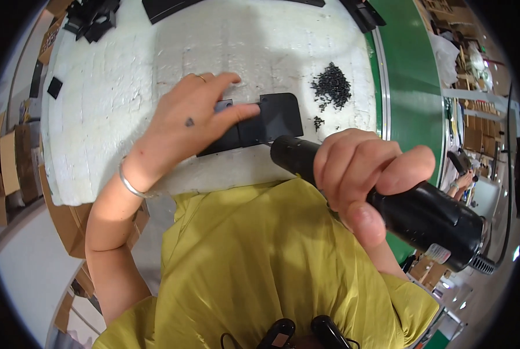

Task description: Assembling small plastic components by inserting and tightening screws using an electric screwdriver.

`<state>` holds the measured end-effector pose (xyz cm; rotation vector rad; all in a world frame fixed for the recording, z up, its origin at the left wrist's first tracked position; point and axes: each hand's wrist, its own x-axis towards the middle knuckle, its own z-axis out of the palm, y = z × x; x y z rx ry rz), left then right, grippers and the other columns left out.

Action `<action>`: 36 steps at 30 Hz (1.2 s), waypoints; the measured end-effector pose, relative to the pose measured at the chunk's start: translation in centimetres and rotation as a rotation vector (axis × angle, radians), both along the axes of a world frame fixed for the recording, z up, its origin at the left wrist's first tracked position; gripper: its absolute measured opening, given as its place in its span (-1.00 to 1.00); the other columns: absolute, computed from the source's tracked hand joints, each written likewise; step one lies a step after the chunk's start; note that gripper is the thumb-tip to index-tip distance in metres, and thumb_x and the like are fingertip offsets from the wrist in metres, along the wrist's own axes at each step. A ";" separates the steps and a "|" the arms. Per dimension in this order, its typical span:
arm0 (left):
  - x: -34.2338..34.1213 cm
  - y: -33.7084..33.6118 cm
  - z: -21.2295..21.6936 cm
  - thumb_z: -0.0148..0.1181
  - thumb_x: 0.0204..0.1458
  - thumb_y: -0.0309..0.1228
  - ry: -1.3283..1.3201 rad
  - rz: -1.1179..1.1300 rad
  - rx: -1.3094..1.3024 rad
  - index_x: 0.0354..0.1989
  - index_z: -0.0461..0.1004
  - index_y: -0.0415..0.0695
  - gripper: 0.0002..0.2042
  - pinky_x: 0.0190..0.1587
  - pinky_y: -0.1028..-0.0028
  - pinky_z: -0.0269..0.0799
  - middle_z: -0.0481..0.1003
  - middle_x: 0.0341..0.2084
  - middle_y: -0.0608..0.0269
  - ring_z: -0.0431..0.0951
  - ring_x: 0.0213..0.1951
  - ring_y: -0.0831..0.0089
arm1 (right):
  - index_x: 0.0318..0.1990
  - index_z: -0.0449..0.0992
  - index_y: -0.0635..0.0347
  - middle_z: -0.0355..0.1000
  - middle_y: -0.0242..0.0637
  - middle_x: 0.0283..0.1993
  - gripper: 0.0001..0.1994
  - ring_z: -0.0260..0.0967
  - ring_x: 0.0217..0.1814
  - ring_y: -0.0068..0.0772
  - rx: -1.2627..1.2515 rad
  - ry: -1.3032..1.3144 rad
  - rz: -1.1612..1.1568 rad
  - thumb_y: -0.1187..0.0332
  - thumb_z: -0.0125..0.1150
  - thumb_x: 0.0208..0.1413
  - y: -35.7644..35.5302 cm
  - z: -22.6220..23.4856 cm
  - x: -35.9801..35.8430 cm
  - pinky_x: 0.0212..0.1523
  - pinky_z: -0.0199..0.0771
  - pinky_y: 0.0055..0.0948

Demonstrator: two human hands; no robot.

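A flat black plastic part with a rounded corner lies on the pale covered work surface in front of me. My left hand is over its left portion and holds it down, the thumb pressed across its top and the forefinger stretched beyond its far edge. The other left fingertips are partly hidden. In my right hand is a black electric screwdriver, fingers wrapped round its body. The tool is tilted, and its thin bit reaches the part's near edge. Whether a screw sits under the bit cannot be made out.
A pile of small black screws lies right of the part, with a few strays nearer. Black plastic pieces sit far left, and more line the far edge. A green surface borders the right side. Another person's hand shows far right.
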<state>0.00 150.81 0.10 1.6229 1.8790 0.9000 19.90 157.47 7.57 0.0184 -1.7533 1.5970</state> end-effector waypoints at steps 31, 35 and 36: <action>1.5 -0.9 -3.0 0.27 -0.11 -0.22 -0.081 -0.103 0.023 -0.18 0.38 -0.11 -0.64 -0.14 0.28 0.33 0.47 -0.34 0.13 0.45 -0.24 0.12 | -0.35 0.16 0.06 0.26 -0.40 -0.63 -0.71 0.20 -0.71 -0.44 0.095 -0.270 0.153 0.54 0.20 -0.08 -0.3 0.0 -2.5 -0.65 0.23 -0.44; 1.5 -0.9 -3.2 0.29 -0.15 -0.24 -0.054 -0.067 0.102 -0.26 0.40 -0.12 -0.67 -0.26 0.28 0.38 0.47 -0.44 0.15 0.48 -0.30 0.17 | -0.40 0.22 0.16 0.27 -0.35 -0.65 -0.75 0.24 -0.71 -0.41 0.035 -0.174 0.154 0.62 0.18 -0.16 -0.4 -0.9 -3.1 -0.66 0.26 -0.46; 1.4 -0.9 -3.2 0.29 -0.15 -0.23 -0.049 -0.063 0.082 -0.26 0.40 -0.12 -0.67 -0.25 0.28 0.38 0.47 -0.44 0.15 0.48 -0.30 0.17 | -0.45 0.29 0.25 0.29 -0.28 -0.67 -0.78 0.28 -0.70 -0.36 -0.059 -0.085 0.093 0.70 0.17 -0.24 -0.6 -1.3 -3.1 -0.65 0.28 -0.46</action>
